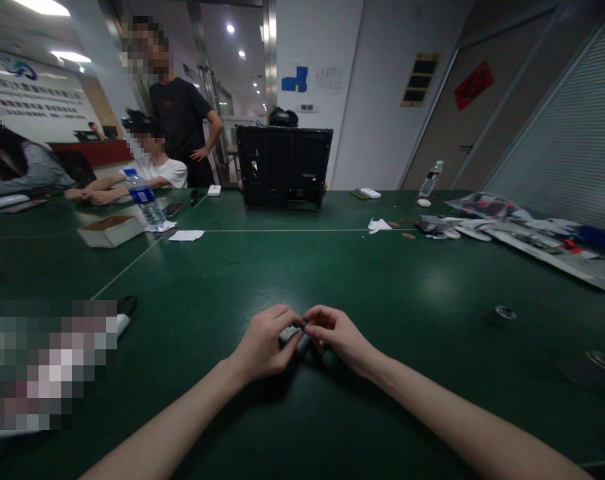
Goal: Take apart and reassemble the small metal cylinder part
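Over the green table, my left hand and my right hand meet fingertip to fingertip in the middle of the view. Both are closed in a pinch. Between the tips is something tiny and dark, too small and too hidden by the fingers to name. I cannot tell which hand bears it, or whether both do. The thumbs and forefingers curve around it, and a shadow falls on the tabletop beneath.
To the right stand two small metal cylinders. A white box and a water bottle are at the left. A black monitor-like panel stands at the back. Papers and bags lie far right. Other people are behind the table.
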Action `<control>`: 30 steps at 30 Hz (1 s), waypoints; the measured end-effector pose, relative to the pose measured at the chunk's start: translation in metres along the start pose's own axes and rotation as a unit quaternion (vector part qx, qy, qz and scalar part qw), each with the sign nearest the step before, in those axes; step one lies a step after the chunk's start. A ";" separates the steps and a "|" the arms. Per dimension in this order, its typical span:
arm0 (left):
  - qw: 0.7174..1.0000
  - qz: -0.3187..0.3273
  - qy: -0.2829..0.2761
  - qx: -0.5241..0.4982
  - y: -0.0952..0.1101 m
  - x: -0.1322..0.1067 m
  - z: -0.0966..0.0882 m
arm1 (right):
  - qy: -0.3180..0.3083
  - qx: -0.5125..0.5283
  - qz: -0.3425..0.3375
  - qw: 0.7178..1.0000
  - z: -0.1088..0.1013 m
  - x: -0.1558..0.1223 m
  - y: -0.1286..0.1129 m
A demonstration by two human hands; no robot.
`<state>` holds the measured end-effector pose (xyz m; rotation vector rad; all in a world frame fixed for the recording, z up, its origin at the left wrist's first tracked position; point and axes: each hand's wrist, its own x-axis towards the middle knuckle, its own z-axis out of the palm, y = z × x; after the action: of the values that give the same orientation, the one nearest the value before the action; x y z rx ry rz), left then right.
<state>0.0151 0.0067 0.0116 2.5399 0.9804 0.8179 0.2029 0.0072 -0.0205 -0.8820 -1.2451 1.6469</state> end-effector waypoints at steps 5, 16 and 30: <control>0.999 -0.019 0.013 -0.025 -0.002 0.001 0.000 | 0.003 -0.034 -0.025 0.999 0.001 -0.001 -0.002; 0.992 -0.052 0.034 -0.108 -0.006 0.006 0.003 | 0.031 -0.144 -0.090 0.985 -0.001 -0.001 -0.001; 0.954 -0.143 -0.046 -0.260 -0.011 0.009 0.004 | 0.019 -0.277 -0.186 0.942 -0.003 -0.006 -0.010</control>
<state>0.0178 0.0206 0.0072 1.9184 0.9247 0.7445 0.2097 0.0039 -0.0116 -0.9262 -1.7653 0.9842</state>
